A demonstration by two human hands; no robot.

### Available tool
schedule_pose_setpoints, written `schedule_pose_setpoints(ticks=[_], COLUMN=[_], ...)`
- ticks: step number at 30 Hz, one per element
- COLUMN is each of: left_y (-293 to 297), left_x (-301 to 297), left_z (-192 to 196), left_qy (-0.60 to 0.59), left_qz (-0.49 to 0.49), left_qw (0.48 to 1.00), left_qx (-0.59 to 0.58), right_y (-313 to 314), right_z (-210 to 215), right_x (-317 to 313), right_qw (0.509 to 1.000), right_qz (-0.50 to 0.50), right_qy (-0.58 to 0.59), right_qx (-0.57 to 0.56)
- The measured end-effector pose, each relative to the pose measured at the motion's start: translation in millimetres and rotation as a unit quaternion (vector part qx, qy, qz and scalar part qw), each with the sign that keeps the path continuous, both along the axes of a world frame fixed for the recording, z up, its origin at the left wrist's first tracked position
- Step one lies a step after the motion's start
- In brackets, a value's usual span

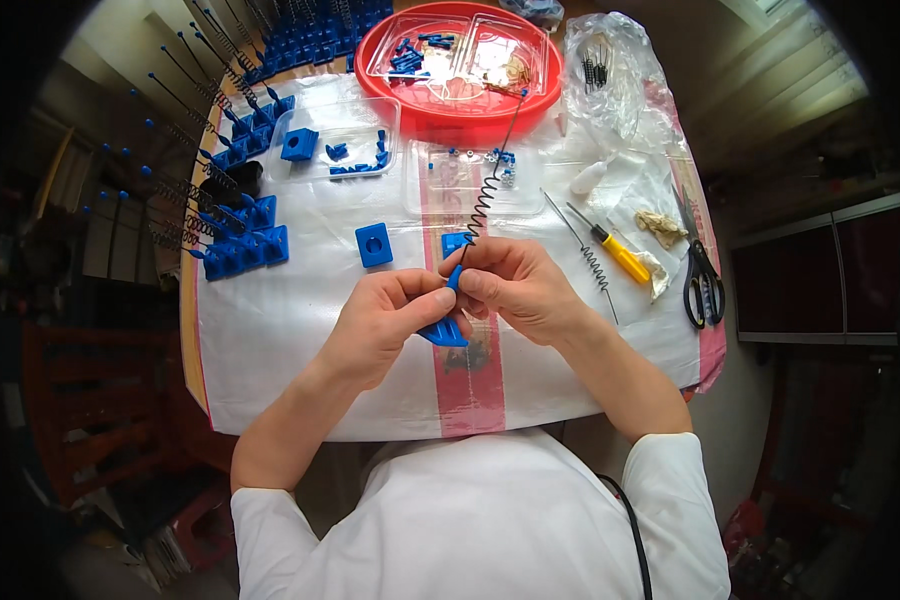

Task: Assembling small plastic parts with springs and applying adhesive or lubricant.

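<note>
My left hand [385,320] grips a blue plastic block [444,332] with thumb and forefinger, low over the table. My right hand [515,285] pinches a small blue sleeve at the base of a black coiled spring rod [485,195], which rises away from me toward the red bowl and ends in a blue tip. Both hands meet at the blue piece, fingertips touching it. Another blue square block [374,244] with a centre hole lies just beyond my left hand. A further blue block [455,243] peeks out behind my right fingers.
A red bowl [440,115] holding clear trays of small parts stands at the back. Clear trays [340,145] with blue pieces, finished spring rods on blue bases [235,210] at the left, a yellow screwdriver [615,252], a loose spring rod [590,260], scissors [700,280] and a plastic bag [615,85] at the right.
</note>
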State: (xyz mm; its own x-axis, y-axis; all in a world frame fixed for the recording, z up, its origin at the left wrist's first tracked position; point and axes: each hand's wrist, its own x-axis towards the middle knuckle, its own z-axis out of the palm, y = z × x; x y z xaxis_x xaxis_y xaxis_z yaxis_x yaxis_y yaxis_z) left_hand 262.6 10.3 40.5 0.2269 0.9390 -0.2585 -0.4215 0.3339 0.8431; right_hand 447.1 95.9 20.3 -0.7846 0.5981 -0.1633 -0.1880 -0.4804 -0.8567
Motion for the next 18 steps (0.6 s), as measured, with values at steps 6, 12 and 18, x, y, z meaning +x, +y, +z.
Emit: schedule_pose_setpoints(ticks=[6, 12, 18], left_y=[0.1, -1.6, -2.9], left_x=[-0.8, -0.4, 0.7], left_z=[-4.6, -7.5, -9.6], left_qy=[-0.018, -0.001, 0.008], left_qz=[-0.011, 0.005, 0.021], left_qw=[1.0, 1.0, 0.999], left_qx=[0.005, 0.02, 0.025], right_y=[-1.5, -7.4, -11.3], right_z=[-2.9, -5.0, -8.8], right_x=[1.4, 0.5, -2.4], right_qw=[1.0, 0.999, 0.998], right_qz=[0.001, -0.026, -0.038], right_qy=[-0.002, 0.029, 0.049], right_qx=[-0.01, -0.023, -0.01])
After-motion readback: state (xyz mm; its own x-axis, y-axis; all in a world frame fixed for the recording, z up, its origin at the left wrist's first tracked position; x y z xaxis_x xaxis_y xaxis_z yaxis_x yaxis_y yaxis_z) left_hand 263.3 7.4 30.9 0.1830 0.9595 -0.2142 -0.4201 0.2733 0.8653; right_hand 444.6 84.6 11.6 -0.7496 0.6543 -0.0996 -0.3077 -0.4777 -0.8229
